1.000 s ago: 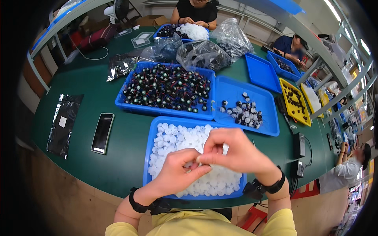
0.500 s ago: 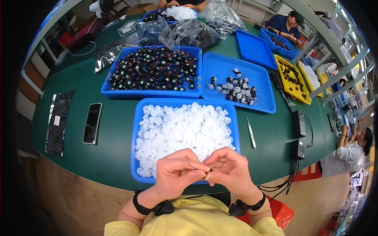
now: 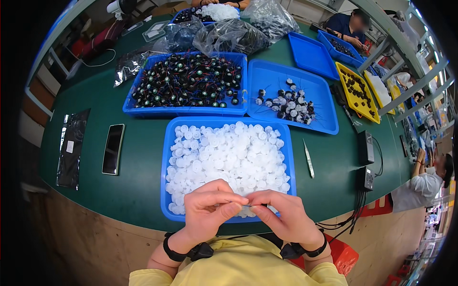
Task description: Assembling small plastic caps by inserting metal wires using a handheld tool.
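Observation:
Both hands are raised over the near edge of a blue tray (image 3: pixel 167 143) heaped with translucent white plastic round pieces (image 3: pixel 224 157). My left hand (image 3: pixel 209 205) pinches thin dark wires (image 3: pixel 246 205) between thumb and forefinger. Between the thumb and fingers of my right hand (image 3: pixel 285 215) is a small black part, mostly hidden, at the other end of the wires. Farther back, a deep blue bin (image 3: pixel 181 112) is filled with small black wired parts (image 3: pixel 186 81) with greenish round faces. Beside it, a shallow blue tray (image 3: pixel 267 76) carries several black parts joined to white pieces (image 3: pixel 292 107).
Tweezers (image 3: pixel 309 159) lie right of the white pieces, near black power adapters (image 3: pixel 366 148). A phone (image 3: pixel 113 149) and dark plastic bag (image 3: pixel 71 148) lie left. Clear bags (image 3: pixel 229 39), another blue tray (image 3: pixel 312 55) and a yellow tray (image 3: pixel 358 90) sit farther back. Co-workers (image 3: pixel 348 28) work nearby.
My hands have drawn slightly apart, and the wires now stretch straight between them. Earlier the fingertips met around the black part, with a wire looping up by my left hand.

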{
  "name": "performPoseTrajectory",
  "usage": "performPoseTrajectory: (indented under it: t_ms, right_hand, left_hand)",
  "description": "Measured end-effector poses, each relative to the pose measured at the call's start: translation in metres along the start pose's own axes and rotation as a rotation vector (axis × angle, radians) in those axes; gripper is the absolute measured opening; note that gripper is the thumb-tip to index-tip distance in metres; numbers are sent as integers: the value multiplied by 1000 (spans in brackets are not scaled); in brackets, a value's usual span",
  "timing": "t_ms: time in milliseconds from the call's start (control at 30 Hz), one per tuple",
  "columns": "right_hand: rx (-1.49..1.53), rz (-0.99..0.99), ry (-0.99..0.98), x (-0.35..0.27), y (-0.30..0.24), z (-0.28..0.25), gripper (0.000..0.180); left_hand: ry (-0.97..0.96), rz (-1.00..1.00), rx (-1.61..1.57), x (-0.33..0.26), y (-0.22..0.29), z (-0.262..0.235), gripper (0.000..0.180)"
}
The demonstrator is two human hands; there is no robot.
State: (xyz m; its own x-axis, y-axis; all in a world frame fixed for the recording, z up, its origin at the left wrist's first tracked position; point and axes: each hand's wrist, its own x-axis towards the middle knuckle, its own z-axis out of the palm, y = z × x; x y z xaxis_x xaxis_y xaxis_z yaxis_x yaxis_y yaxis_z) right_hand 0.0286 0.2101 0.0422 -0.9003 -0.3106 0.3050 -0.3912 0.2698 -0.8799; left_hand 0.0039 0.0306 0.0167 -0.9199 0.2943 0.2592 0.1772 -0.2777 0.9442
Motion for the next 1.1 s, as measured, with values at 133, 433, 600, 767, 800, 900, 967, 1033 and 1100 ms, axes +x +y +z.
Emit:
performPoseTrajectory:
  t_ms: [133, 433, 600, 767, 800, 900, 967, 1033, 1100]
  right_hand:
    - [-51, 47, -119, 3, -6, -6, 12]
    - [-29, 115, -57, 0, -4, -3, 9]
    - [-14, 16, 17, 4, 2, 2, 10]
    - [47, 129, -69, 4, -2, 4, 12]
    - [3, 143, -49, 4, -3, 4, 11]
    - [-87, 168, 20, 0, -6, -1, 8]
    - [-94, 170, 71, -4, -5, -8, 6]
    - [-115, 117, 103, -4, -8, -10, 5]
    - [-94, 75, 158, -6, -6, -8, 7]
  left_hand:
    - [12, 18, 52, -1, -1, -1, 13]
    - [16, -29, -80, -3, -6, -3, 14]
    - [46, -29, -84, 0, -6, 0, 13]
    - [115, -122, -153, -1, -6, -2, 13]
    - [147, -181, -285, -2, -6, -3, 16]
    - [249, -317, -585, 0, -3, -7, 23]
    - [330, -362, -669, 5, -6, -10, 29]
    - [251, -472, -726, 9, 2, -9, 31]
    - [164, -508, -701, 9, 6, -6, 33]
